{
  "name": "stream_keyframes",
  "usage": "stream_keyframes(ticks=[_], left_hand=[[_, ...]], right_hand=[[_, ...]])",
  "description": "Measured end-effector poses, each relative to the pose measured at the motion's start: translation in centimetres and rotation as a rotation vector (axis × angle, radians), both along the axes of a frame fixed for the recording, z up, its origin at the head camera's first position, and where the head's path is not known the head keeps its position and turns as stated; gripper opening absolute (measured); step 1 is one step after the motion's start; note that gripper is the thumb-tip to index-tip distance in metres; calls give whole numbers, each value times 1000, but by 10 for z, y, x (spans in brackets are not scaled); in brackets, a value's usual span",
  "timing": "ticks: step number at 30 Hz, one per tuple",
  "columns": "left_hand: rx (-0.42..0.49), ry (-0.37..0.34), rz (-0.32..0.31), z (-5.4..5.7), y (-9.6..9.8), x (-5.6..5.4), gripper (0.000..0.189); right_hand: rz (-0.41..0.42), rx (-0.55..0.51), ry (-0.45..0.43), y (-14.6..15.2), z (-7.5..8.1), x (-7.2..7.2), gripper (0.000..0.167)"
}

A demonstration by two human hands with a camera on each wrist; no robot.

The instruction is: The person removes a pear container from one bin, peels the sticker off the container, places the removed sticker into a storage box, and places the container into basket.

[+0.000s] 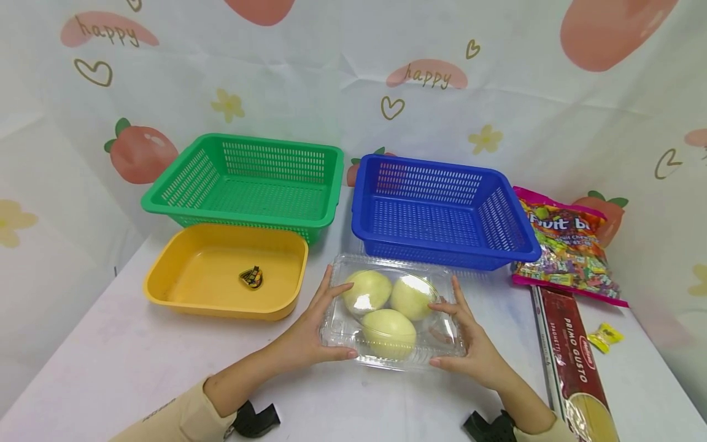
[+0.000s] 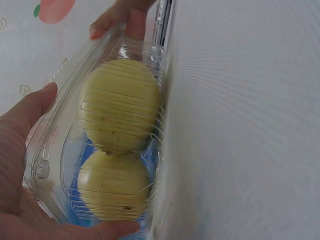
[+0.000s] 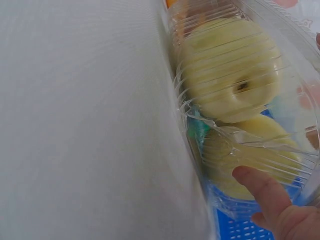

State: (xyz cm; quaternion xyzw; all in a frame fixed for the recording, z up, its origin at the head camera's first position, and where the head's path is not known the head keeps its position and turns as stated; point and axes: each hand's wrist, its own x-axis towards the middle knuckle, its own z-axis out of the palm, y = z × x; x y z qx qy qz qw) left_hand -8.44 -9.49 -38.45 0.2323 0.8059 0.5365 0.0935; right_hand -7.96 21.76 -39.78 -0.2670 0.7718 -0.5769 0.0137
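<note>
Between my two hands is a clear plastic clamshell box (image 1: 342, 334) with three round, pale yellow-green fruits (image 1: 389, 334) inside and its lid down. My left hand (image 1: 309, 337) grips the box's left end, thumb at the near edge and fingers over the top. At the opposite end my right hand (image 1: 477, 350) holds it in the same way. The left wrist view shows two fruits (image 2: 120, 107) through the ribbed side, with the left thumb and fingers around the rim. In the right wrist view a finger (image 3: 265, 187) lies against the box wall.
Behind the box stands a blue basket (image 1: 442, 248), with a green basket (image 1: 248, 215) to its left. A yellow tub (image 1: 193, 276) holds a small black-and-gold packet (image 1: 251, 277). On the right lie a candy bag (image 1: 569, 245), a spaghetti pack (image 1: 574, 362) and a yellow wrapped candy (image 1: 606, 337).
</note>
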Motion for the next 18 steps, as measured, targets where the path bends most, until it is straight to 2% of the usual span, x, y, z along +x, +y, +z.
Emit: stream_keyframes(ticks=[7, 14, 18], left_hand=[[-5, -21, 5, 0, 1, 0, 97], [-3, 1, 11, -1, 0, -1, 87], [5, 5, 13, -2, 1, -1, 85]], right_hand=[[8, -14, 6, 0, 0, 0, 73], [14, -21, 3, -1, 2, 0, 73], [54, -60, 30, 0, 2, 0, 71]])
